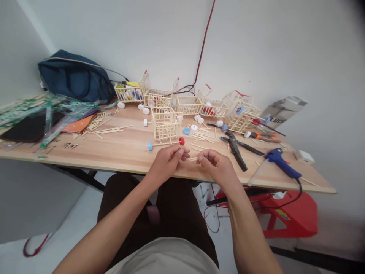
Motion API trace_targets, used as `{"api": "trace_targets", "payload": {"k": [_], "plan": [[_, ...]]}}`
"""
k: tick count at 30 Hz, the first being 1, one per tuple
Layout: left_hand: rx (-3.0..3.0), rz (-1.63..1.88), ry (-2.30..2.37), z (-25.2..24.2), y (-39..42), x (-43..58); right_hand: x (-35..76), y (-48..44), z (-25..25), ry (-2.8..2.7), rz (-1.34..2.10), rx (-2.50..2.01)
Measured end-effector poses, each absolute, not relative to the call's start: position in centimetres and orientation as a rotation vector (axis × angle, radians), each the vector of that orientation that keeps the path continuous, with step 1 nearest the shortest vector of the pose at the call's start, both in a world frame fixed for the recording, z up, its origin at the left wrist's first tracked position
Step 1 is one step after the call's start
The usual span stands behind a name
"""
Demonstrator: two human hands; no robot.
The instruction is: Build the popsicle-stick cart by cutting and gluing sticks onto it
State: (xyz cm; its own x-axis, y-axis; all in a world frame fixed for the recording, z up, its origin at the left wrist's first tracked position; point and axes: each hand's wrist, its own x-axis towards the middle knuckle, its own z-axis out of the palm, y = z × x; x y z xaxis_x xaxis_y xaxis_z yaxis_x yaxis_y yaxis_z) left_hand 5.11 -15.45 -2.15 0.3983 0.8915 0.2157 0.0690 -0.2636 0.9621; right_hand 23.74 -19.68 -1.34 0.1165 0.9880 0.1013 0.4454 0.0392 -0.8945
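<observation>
My left hand (172,156) is by the table's front edge with its fingers curled and thumb drawn in; whatever it may hold is hidden. Facing it, my right hand (215,161) pinches the end of a thin wooden stick (193,159) that points toward the left hand. Just behind the left hand stands a small cart made of sticks (166,127). Its front axle carries a red bottle cap (181,141) and a blue bottle cap (149,146) as wheels. Loose sticks (203,136) lie scattered behind the right hand, beside a loose light-blue cap (186,131).
Several more stick carts (188,105) line the wall. Right of my hands lie black-handled pliers (236,152), orange-handled pliers (265,137) and a blue glue gun (282,163). At left are a blue bag (76,78), a dark tablet-like slab (27,127) and plastic wrappers (65,118).
</observation>
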Motion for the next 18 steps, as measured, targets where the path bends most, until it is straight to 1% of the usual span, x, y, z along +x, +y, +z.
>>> {"api": "trace_targets", "payload": {"k": [6, 9, 14, 16, 18], "plan": [[1.818, 0.955, 0.908, -1.5, -15.5, 6.4, 23.9, -19.7, -1.9, -1.469, 0.743, -1.54], [1.843, 0.928, 0.942, -1.9, -15.1, 7.2, 24.1, -19.5, -2.4, -1.483, 0.692, -1.537], [1.866, 0.982, 0.989, -3.0, -14.0, 8.4, 25.1, -18.8, -3.1, -1.431, 0.688, -1.566], [1.851, 1.016, 1.039, -3.3, -13.7, 8.6, 25.9, -18.4, -3.3, -1.424, 0.619, -1.624], [1.832, 1.046, 1.078, -3.5, -13.5, 8.6, 26.8, -18.0, -3.6, -1.453, 0.473, -1.683]]}}
